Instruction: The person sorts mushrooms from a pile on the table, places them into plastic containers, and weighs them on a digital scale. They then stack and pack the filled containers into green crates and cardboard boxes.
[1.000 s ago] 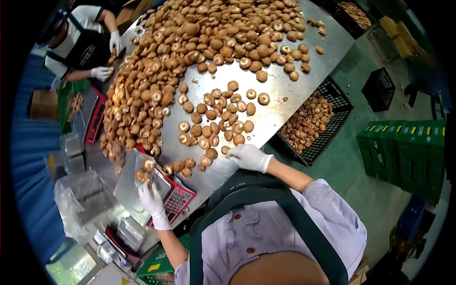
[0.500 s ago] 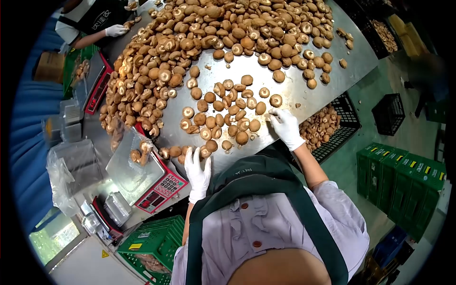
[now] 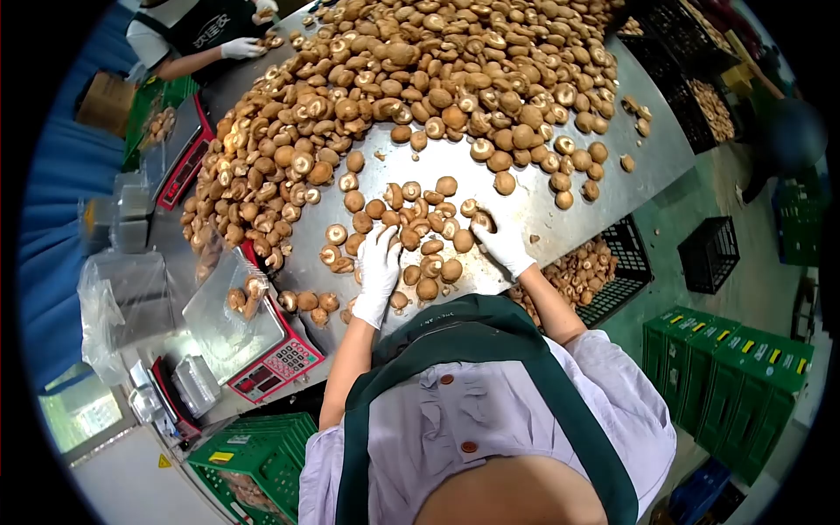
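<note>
The largest thing before you is the metal tabletop, which crosses the frame from the middle left to the upper right. On it, the big mushroom heap fills the upper middle and comes down along the left side. At the lower right of the frame, green crates stand in a group on the floor. At the upper left, a co-worker in a dark apron has one gloved hand beside the heap's edge. A black crate, with mushrooms inside, is below the tabletop's edge, right of the centre. The red-edged scale is at the lower left; a few mushrooms are over its plate. A second scale is farther up on the left.

In the centre of the frame lie your loose mushrooms, apart from the heap, in one scattered group. Your left hand, in a white glove, reaches to the left side of this group. Its fingers are stretched forward and close together; whether this grip holds a mushroom, you cannot tell from here. Your right hand, also gloved, is at the group's right side. Its grip is narrow, with the fingertips at one darker mushroom; if it is held or only touched, I cannot tell.
</note>
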Available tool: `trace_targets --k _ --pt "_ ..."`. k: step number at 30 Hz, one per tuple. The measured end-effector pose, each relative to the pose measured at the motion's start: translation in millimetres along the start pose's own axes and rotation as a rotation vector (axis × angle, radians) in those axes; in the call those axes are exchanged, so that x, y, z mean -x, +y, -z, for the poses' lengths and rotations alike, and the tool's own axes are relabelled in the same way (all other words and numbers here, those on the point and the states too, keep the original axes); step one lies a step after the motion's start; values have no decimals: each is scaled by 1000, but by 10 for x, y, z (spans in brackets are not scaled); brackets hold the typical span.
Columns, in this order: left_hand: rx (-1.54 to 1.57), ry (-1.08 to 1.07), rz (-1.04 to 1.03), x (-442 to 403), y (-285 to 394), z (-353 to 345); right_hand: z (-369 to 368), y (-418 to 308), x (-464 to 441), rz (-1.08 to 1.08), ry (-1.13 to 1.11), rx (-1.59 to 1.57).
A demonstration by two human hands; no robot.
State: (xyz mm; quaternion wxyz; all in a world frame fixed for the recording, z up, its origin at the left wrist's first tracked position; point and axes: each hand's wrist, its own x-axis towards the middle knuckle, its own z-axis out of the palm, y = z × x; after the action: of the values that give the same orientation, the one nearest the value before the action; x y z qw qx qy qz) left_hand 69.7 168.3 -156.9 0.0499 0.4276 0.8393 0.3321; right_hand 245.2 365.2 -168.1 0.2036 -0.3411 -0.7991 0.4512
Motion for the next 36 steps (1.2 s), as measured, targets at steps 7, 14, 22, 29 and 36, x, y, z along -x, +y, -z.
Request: trace_targets --k 7,14,22,29,36 --pt "406 347 342 330 -47 220 -236 284 -333 17 -140 -315" --pt "977 767 860 812 -338 325 -342 58 -888 127 -169 -355" --pt "1064 845 940 762 -500 345 -585 -159 -1342 0 -554 -691" --pt "599 750 727 829 -597 510 -757 -57 -1547 -256 -856 -878" --pt "-82 462 390 992 -454 632 -883 -234 -1568 -347 -903 -734"
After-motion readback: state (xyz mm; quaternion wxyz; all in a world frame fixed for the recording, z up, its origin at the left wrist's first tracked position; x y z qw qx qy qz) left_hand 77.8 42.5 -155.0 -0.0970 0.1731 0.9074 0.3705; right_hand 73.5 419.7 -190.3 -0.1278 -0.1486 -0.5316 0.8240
